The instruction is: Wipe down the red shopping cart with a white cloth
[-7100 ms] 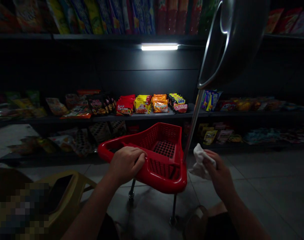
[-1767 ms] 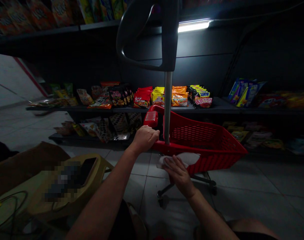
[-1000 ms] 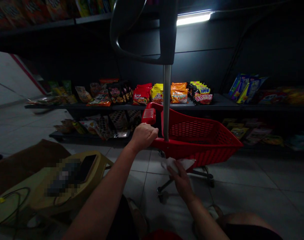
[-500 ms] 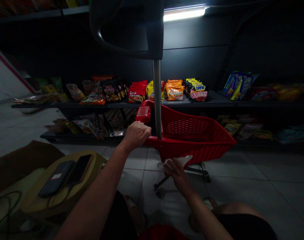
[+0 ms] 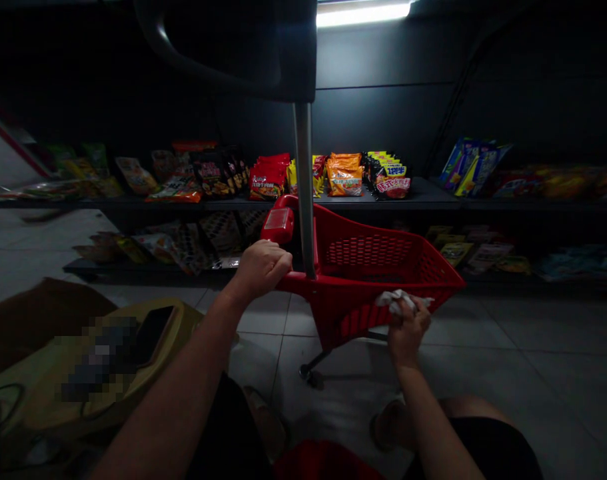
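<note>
The left hand (image 5: 263, 267) clenches, right hand (image 5: 408, 330) curls.

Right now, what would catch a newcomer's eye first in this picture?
Probably the glowing white tube lamp at the top, the brightest thing in a dark scene. Next comes the red plastic shopping cart at the centre, gripped by the left hand. At its near side, the right hand holds a crumpled white cloth or tissue.

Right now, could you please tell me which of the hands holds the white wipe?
The right hand holds the wipe beside the red cart; the left hand grips its handle.
</note>
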The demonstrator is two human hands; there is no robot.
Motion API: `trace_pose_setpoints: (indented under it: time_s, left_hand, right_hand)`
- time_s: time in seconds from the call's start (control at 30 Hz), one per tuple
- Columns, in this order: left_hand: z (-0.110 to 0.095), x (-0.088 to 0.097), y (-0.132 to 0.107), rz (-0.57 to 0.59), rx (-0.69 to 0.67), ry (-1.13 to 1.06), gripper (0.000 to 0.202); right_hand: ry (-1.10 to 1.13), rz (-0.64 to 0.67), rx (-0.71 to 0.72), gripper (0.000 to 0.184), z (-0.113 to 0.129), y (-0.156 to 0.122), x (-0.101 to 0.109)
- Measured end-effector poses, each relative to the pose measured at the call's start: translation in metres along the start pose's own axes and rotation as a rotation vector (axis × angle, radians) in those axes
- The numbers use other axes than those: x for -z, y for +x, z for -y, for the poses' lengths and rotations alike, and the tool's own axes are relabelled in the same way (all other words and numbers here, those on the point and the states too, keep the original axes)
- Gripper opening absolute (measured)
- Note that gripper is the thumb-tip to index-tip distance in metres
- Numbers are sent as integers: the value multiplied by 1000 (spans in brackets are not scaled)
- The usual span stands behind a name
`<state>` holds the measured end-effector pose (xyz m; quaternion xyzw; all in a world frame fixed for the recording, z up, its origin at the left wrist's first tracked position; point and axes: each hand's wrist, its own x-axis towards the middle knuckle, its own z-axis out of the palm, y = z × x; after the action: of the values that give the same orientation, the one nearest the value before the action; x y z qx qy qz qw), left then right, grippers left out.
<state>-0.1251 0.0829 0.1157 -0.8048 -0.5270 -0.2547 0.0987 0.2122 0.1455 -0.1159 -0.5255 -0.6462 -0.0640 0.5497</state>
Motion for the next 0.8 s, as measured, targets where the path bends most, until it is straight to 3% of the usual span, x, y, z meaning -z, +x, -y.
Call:
trace_pose_setpoints:
  time_s: [0.1, 0.23, 0.33, 0.47, 0.67, 0.73, 0.8]
  left_hand:
    - [1, 0, -1, -14, 2, -10, 44]
    - [5, 2, -4, -28, 20, 0, 45]
    - [9, 7, -10, -23, 43, 6, 45]
    - [13, 11, -17, -10, 46, 15, 44]
    - [14, 9, -19, -25, 24, 21, 42]
    - [13, 8, -18, -24, 22, 16, 42]
    - [12, 7, -18, -24, 22, 15, 42]
  right_hand:
    - [101, 115, -120, 36, 42, -23, -12]
    - [149, 524, 2, 45, 98, -54, -17]
    - [76, 677, 90, 48, 106, -53, -9]
    - [-14, 625, 147, 41, 83, -22, 8]
    - [-118, 366, -16, 32, 35, 22, 26]
    - [-140, 352, -52, 33, 37, 25, 27]
    - [-166, 403, -42, 32, 54, 18, 25]
